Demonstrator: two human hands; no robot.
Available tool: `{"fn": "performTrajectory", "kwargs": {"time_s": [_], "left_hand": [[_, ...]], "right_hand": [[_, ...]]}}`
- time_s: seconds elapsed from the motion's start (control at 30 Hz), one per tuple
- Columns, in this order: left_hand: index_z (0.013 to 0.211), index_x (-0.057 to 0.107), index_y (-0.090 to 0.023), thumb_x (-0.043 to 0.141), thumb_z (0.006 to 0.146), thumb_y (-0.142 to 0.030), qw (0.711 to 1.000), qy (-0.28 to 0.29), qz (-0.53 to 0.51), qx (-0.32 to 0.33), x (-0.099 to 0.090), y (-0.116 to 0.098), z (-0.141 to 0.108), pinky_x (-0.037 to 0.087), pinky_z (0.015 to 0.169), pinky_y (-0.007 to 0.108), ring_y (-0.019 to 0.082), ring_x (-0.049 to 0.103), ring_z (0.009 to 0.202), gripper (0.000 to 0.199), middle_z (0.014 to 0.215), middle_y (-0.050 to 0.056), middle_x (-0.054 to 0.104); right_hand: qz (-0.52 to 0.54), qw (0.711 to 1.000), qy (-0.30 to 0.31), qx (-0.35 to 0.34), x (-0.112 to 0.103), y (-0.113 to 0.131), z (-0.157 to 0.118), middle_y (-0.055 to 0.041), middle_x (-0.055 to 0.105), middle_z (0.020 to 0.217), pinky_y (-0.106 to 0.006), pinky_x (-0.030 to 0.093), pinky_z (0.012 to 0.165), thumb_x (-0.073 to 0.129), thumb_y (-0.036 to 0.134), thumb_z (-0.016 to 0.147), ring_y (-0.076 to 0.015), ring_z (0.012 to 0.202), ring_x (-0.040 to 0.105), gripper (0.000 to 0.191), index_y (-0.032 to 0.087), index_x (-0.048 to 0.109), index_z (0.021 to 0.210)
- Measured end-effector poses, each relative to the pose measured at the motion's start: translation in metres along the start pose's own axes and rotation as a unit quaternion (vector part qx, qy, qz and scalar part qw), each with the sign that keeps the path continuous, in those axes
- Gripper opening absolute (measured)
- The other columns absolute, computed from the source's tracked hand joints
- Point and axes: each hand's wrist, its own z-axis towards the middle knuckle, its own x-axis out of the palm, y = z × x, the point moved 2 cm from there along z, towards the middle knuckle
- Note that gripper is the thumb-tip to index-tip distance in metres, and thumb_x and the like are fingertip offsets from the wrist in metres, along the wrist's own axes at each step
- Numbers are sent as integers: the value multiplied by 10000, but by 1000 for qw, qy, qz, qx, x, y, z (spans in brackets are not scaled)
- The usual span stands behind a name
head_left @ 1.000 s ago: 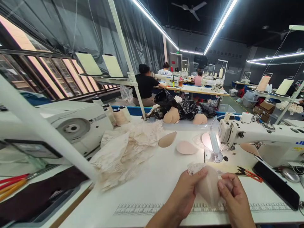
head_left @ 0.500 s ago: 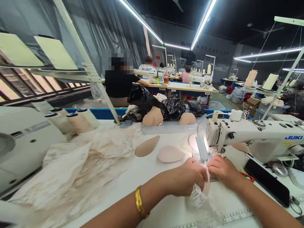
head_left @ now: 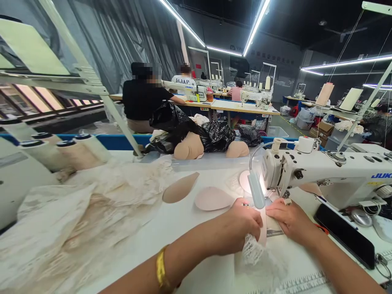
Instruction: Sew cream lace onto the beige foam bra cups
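Observation:
My left hand (head_left: 245, 223) is closed round a pale pink padded piece (head_left: 263, 232), with white lace (head_left: 252, 250) hanging below the fingers. My right hand (head_left: 289, 218) lies on the other side of that piece, fingers stretched toward its edge and touching the work at the machine bed. Both hands are just in front of the head of a white sewing machine (head_left: 318, 171); a small lamp (head_left: 256, 190) lights the spot and partly hides the needle area. Left of my hands lie a pinkish teardrop pad (head_left: 213, 199) and a tan teardrop pad (head_left: 180, 188).
Cream lace fabric (head_left: 76, 228) spreads over the left side. Thread cones (head_left: 78, 155) stand behind it. Beige moulded cups (head_left: 189, 146) and black plastic bags (head_left: 219, 135) line the back edge. A phone (head_left: 344, 234) lies at right. A person in black (head_left: 142, 104) sits beyond.
The view has shifted slightly, so the near things sit further left. My right hand's fingers have flattened and straightened beside the padded piece. My left hand keeps its hold.

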Motion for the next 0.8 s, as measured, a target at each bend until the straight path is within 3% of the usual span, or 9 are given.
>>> {"fn": "performTrajectory", "kwargs": {"time_s": [0.2, 0.53, 0.7, 0.8], "left_hand": [[734, 742, -196, 548, 538, 73, 1000, -5, 1, 10, 1, 5, 1, 324, 907, 404, 161, 626, 766, 386, 1017, 13, 764], [816, 789, -232, 567, 560, 86, 1000, 3, -2, -6, 3, 5, 1, 341, 980, 413, 183, 664, 796, 465, 1042, 24, 778], [776, 779, -221, 593, 600, 68, 1000, -6, -12, -6, 5, 7, 2, 327, 956, 408, 188, 659, 798, 386, 1039, 33, 783], [754, 764, -230, 607, 693, 12, 999, -31, -29, -3, 4, 8, 4, 333, 955, 393, 197, 659, 814, 295, 946, 27, 784]], "right_hand": [[0, 1000, 1, 6, 0, 0, 3, -47, 798, 1103, -365, 555, 847, 489, 67, 971, -241, 1016, 683, 344, 255, 755, 1080], [-17, 1000, 4, -5, 1, -6, -2, -51, 792, 1151, -369, 570, 822, 445, 2, 942, -242, 1028, 700, 445, 252, 712, 1195], [-24, 1000, 13, -9, 2, -10, -6, -67, 789, 1172, -369, 580, 790, 443, 14, 941, -246, 1034, 711, 439, 242, 699, 1215], [-17, 1000, 2, 3, 3, -11, -7, -71, 788, 1176, -385, 581, 818, 451, 19, 942, -251, 1043, 714, 438, 254, 698, 1216]]}}
